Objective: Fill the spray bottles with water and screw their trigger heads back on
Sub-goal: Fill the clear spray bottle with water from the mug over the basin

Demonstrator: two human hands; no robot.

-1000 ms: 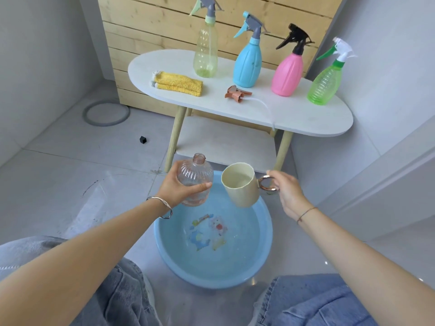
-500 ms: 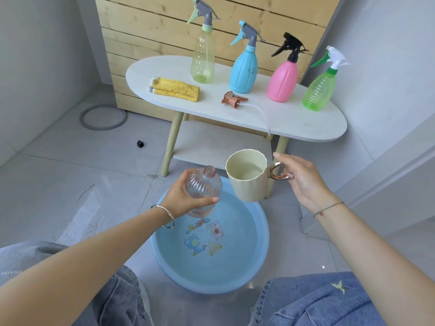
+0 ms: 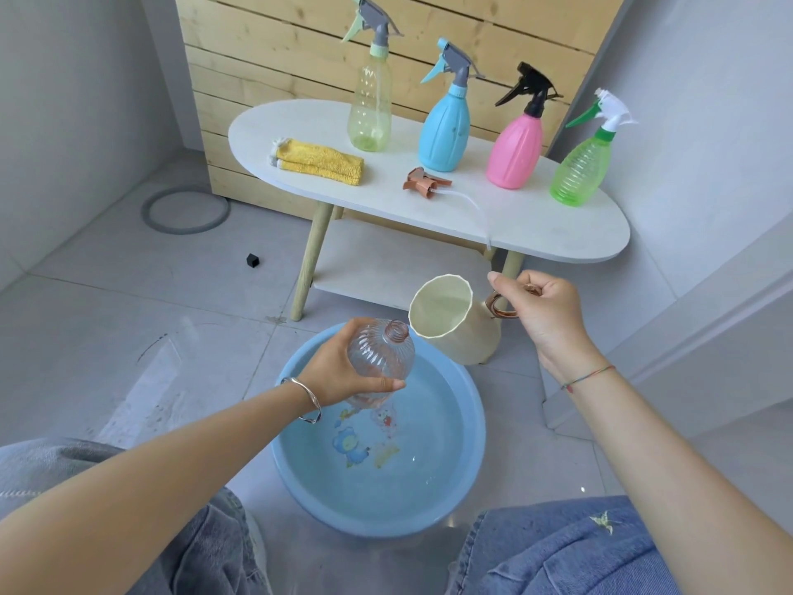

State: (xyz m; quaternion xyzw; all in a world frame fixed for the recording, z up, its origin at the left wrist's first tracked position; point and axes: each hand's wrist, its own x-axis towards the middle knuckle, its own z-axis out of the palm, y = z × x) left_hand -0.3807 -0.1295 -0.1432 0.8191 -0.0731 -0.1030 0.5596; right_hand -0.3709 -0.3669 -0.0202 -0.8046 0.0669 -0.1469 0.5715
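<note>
one bottle [image 3: 379, 358] gripped in left hand [image 3: 337, 373]; right hand [image 3: 545, 313] holds cup [image 3: 455, 326] (tilted) beside it

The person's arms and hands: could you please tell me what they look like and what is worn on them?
No sleeves or gloves are in view on either arm. The left hand has a thin silver bangle at its wrist. The right hand has a slim cord bracelet of mixed colours, red, green and blue, at its wrist.

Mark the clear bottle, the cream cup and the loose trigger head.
clear bottle [image 3: 386, 354], head view, ribbed shoulder.
cream cup [image 3: 472, 341], head view, outer wall.
loose trigger head [image 3: 422, 184], head view, copper body.
</note>
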